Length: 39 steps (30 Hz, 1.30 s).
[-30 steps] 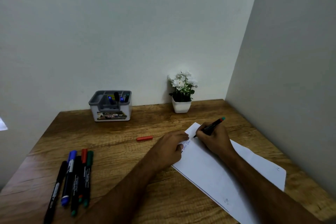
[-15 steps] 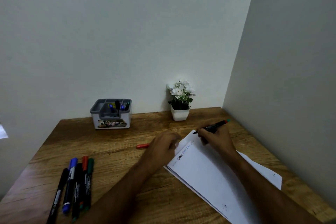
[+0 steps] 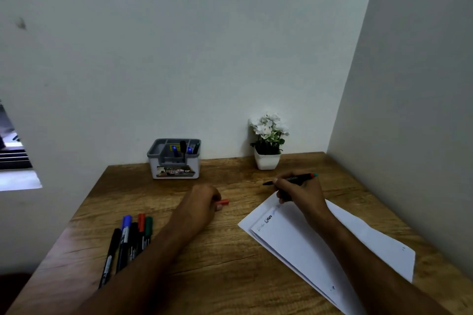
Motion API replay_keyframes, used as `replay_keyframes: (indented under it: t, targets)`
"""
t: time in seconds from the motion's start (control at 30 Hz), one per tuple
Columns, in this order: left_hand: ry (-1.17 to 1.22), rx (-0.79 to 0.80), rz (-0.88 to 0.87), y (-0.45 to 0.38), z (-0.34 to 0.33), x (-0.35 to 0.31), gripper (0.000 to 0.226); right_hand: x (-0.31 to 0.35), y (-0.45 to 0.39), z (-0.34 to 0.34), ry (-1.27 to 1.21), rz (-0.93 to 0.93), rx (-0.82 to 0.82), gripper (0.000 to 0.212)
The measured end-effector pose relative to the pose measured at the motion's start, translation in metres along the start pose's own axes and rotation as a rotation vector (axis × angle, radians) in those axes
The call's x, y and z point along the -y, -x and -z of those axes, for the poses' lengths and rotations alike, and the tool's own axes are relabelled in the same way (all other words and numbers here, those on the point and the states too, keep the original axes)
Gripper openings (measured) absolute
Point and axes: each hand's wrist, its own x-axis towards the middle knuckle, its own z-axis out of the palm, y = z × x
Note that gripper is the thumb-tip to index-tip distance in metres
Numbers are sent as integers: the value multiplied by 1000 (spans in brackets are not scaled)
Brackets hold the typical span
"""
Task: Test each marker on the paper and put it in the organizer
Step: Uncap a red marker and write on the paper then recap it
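My right hand [image 3: 299,193] grips an uncapped black marker [image 3: 294,178], its tip pointing left above the far corner of the white paper [image 3: 302,243]. Scribbles run along the paper's left edge. My left hand [image 3: 201,203] rests on the desk with its fingers curled over a red cap [image 3: 224,202], whose end sticks out to the right. The grey and white organizer [image 3: 174,160] stands at the back against the wall with several markers upright in it. Several capped markers [image 3: 129,240] lie in a row at the near left.
A white pot of white flowers [image 3: 267,146] stands at the back, right of the organizer. The wooden desk [image 3: 230,263] fits a corner, with walls behind and on the right. Its left edge drops off beside the loose markers.
My right hand has lifted the marker off the paper. My left hand has left the paper, moved left and closed over the red cap. The camera tilted up.
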Motion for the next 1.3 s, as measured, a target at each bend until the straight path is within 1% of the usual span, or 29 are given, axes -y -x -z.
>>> replay_keyframes:
  t: [0.1, 0.23, 0.4, 0.53, 0.8, 0.93, 1.03, 1.13, 1.23, 1.3]
  targets:
    - [8, -12, 31, 1, 0, 2, 18, -2, 3, -8, -22, 1, 42, 4]
    - [11, -28, 45, 2, 1, 3, 19, -4, 8, -17, -67, -2, 103, 7]
    - [199, -156, 77, 6, 3, 3, 16, 0, 14, -27, -109, -14, 225, 12]
    - [289, -187, 82, 11, 5, -3, 17, 6, 17, -38, -95, 25, 282, 12]
    - [336, -222, 31, 16, 11, -13, 20, 5, 16, -45, -85, 6, 297, 12]
    - [380, -212, -14, 17, 11, -19, 20, 4, 17, -49, -86, 13, 338, 10]
    - [437, -220, -45, 18, 10, -23, 17, 6, 15, -56, -107, 22, 304, 16]
    - [494, -278, -26, 19, 11, -25, 17, 11, 10, -59, -89, 80, 254, 14]
    - [461, -366, -20, 19, 17, -25, 15, 15, 5, -69, -123, 84, 276, 16]
    - [434, -391, -22, 20, 23, -20, 11, 15, 3, -81, -149, 74, 283, 14]
